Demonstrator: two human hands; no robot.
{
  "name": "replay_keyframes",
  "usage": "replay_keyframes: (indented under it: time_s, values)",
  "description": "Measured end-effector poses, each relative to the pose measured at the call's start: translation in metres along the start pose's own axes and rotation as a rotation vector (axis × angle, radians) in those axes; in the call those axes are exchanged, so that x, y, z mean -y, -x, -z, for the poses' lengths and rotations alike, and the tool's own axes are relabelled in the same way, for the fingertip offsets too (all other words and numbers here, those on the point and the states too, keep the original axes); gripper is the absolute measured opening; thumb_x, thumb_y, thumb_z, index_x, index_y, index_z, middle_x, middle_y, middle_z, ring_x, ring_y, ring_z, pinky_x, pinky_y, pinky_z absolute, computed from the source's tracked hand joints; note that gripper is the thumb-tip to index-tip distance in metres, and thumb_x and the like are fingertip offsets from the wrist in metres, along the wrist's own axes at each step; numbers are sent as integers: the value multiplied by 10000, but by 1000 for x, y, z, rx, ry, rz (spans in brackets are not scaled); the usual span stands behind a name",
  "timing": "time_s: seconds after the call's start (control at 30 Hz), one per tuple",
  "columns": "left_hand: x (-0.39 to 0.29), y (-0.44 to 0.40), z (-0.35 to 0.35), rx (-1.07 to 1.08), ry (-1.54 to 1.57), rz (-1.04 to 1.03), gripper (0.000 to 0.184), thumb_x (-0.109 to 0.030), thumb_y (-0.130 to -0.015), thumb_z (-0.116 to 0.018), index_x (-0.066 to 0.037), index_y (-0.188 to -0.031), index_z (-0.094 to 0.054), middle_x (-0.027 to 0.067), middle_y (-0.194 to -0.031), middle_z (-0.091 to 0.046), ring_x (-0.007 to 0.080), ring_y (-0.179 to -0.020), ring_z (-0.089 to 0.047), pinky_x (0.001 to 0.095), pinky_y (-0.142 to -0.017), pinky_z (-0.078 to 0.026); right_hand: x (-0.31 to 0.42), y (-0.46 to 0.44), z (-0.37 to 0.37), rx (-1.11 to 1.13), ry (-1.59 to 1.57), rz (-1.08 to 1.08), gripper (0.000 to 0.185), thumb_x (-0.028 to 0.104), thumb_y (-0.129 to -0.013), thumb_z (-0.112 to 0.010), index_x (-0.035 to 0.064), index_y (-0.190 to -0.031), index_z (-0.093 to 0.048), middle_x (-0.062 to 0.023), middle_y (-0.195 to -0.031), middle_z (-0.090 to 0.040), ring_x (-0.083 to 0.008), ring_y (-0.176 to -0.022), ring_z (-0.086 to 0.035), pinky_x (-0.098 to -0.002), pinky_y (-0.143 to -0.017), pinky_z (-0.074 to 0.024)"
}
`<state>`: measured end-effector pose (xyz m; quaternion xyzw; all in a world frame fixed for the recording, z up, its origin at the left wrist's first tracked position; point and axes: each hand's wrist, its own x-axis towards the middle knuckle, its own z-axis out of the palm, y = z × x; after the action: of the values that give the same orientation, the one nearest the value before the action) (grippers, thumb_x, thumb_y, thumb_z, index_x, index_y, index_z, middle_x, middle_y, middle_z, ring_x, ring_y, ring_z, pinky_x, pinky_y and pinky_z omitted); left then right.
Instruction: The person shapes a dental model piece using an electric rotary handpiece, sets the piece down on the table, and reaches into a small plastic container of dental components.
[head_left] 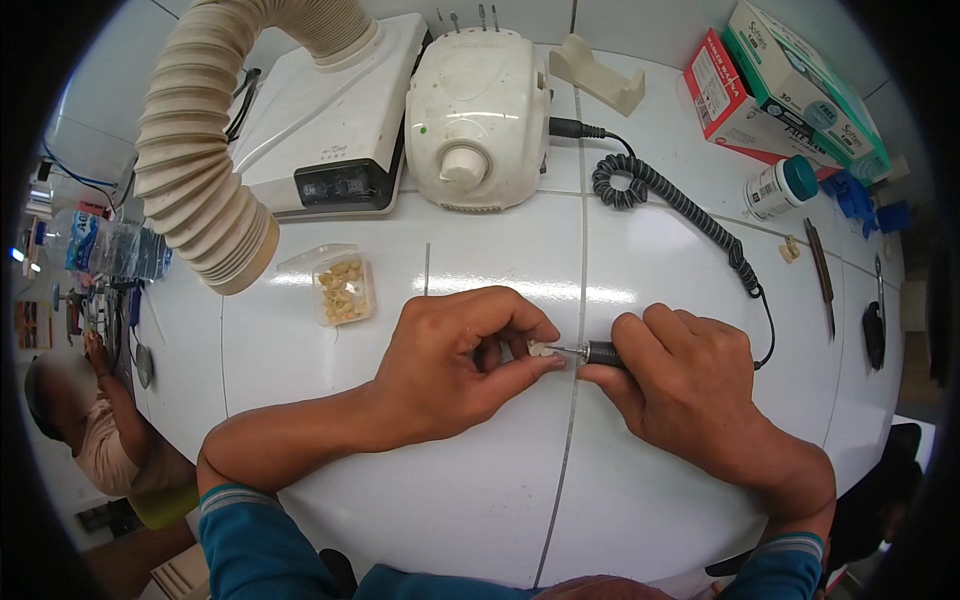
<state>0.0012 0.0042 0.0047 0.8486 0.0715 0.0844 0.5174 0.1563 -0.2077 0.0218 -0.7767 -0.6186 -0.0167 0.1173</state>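
Between thumb and fingertips, my left hand (455, 355) pinches a small cream tooth-shaped piece (541, 349). My right hand (685, 375) is wrapped round a black rotary handpiece (603, 354). Its thin metal bit points left and meets the piece at my left fingertips; whether they touch cannot be made out exactly. Left of my hands sits a small clear box (343, 290) with its lid open, holding several yellowish tooth-shaped pieces. A coiled black cord (690, 212) links the handpiece to the white control unit (475, 120) with a round knob.
A ribbed beige hose (190, 150) arches over a white box-shaped machine (330, 120) at back left. Glove boxes (790, 85), a green-capped bottle (780, 190) and a slim brown tool (820, 270) are at right. A beige cradle (600, 78) lies behind. Another person (110, 430) sits far left.
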Motion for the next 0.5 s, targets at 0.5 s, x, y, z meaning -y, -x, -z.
replay_keyframes:
  time_s: [0.5]
  values:
    - [0,1,0,11,-5,13,208,-64,-895,-929,-18,-1041,-788,65,-911,-786,72,-705,-692,232,-566,-517,-1,-1,2,23,-8,7,438,477,-946,-842,128,-860,-593,-6,-705,-514,-172,-541,-588,-341,-488,-460]
